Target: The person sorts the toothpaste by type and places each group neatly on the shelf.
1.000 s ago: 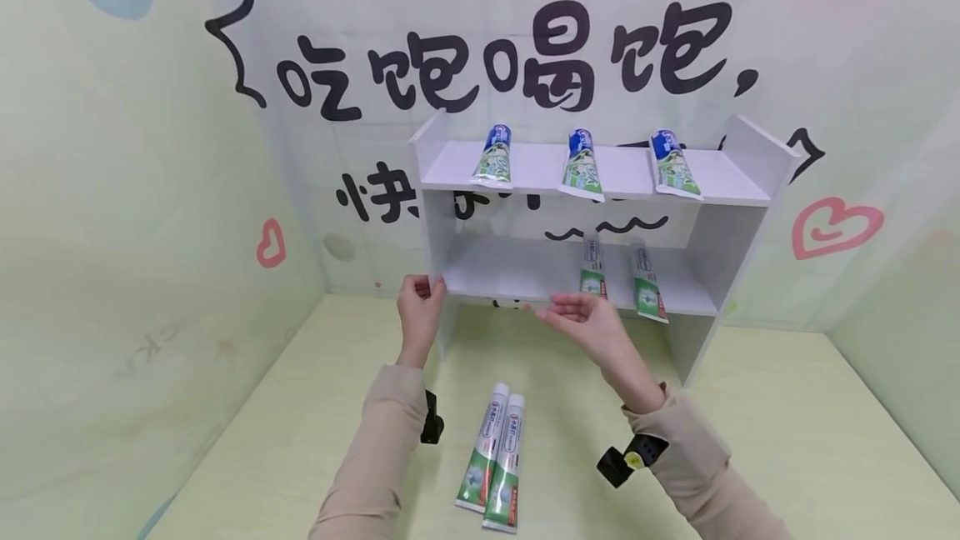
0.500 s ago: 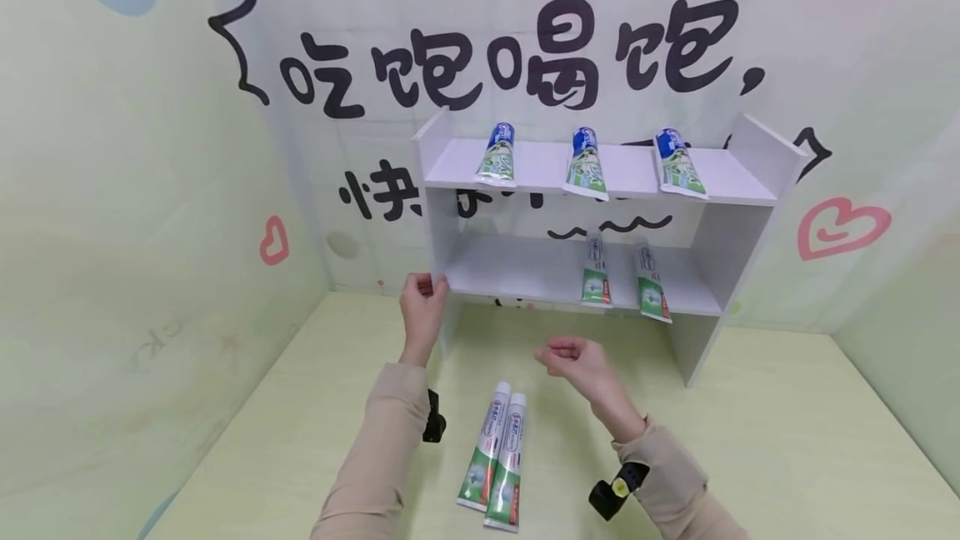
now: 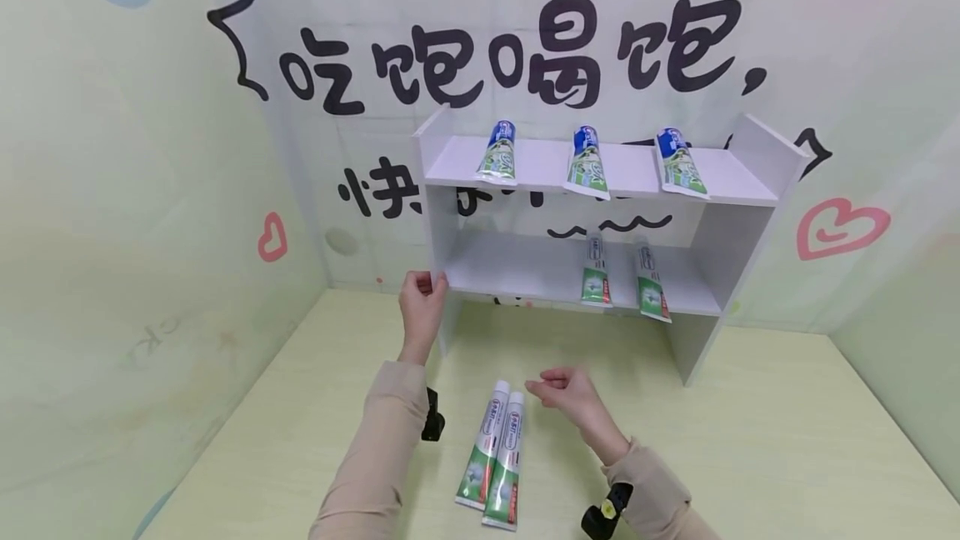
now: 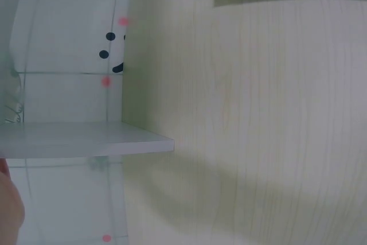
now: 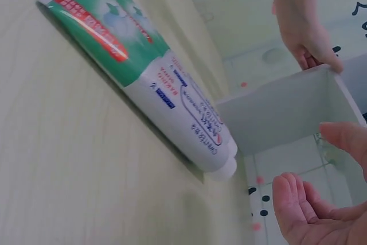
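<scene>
My left hand (image 3: 422, 311) pinches the front edge of the left side panel of a white two-tier shelf (image 3: 517, 269). In the left wrist view that panel (image 4: 86, 142) juts out beside a bit of the hand. Just right of two toothpaste tubes on the table, my right hand (image 3: 573, 402) hovers with nothing in it; the right wrist view shows a gap between thumb and fingertips. Both tubes are white and green with white caps. The right-hand tube (image 3: 504, 465) partly overlaps the left-hand tube (image 3: 482, 448), caps toward the shelf.
Two matching green-and-white tubes lie on the lower tier, a left one (image 3: 596, 273) and a right one (image 3: 652, 282). Three blue-capped tubes, one being the middle tube (image 3: 587, 163), lie on the upper tier. Printed wall cloths (image 3: 150, 232) enclose the pale table (image 3: 787, 440).
My right hand has come down and toward me from the lower tier's front edge to beside the tubes on the table. The left hand has stayed on the shelf panel.
</scene>
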Demonstrator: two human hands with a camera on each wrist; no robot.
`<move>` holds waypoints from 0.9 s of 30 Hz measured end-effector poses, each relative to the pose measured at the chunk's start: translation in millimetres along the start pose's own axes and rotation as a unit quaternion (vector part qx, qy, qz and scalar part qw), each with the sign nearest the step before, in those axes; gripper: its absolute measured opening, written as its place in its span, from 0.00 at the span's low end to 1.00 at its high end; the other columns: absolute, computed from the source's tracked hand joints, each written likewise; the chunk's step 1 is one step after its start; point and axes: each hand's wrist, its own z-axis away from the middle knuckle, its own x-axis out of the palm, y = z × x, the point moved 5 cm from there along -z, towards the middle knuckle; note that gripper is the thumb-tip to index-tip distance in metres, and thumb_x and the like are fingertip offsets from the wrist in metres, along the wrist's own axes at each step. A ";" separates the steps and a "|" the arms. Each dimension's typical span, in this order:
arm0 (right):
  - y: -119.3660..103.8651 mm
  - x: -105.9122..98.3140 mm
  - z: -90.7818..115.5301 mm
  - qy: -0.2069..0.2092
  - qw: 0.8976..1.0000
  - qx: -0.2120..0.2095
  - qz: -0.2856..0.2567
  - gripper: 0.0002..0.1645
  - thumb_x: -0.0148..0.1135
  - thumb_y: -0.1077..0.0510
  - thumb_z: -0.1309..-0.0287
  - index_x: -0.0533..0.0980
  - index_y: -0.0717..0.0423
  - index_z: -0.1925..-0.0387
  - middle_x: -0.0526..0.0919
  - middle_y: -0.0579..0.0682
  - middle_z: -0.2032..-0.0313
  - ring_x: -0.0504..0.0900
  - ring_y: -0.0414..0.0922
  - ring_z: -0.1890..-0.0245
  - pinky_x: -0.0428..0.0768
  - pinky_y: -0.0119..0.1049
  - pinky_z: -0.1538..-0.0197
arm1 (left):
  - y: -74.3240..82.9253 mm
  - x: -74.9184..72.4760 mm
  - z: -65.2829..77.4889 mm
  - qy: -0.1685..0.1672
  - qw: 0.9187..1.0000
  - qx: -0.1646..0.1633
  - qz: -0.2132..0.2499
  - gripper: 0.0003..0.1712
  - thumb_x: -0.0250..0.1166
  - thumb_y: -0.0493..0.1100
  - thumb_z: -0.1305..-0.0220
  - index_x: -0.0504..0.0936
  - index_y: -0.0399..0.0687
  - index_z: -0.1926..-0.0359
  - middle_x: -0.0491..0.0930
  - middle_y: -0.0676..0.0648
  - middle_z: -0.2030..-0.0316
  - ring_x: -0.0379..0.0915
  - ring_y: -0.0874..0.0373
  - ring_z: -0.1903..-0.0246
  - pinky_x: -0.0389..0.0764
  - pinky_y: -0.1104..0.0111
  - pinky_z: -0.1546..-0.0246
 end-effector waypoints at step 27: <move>27.1 48.3 15.1 -0.093 0.990 0.029 0.106 0.25 0.68 0.61 0.58 0.68 0.71 0.61 0.75 0.55 0.71 0.74 0.43 0.74 0.79 0.33 0.70 | -1.3 1.7 -0.7 0.002 1.000 -0.009 0.010 0.15 0.58 0.43 0.41 0.70 0.34 0.59 0.75 0.39 0.63 0.70 0.54 0.65 0.74 0.71 0.65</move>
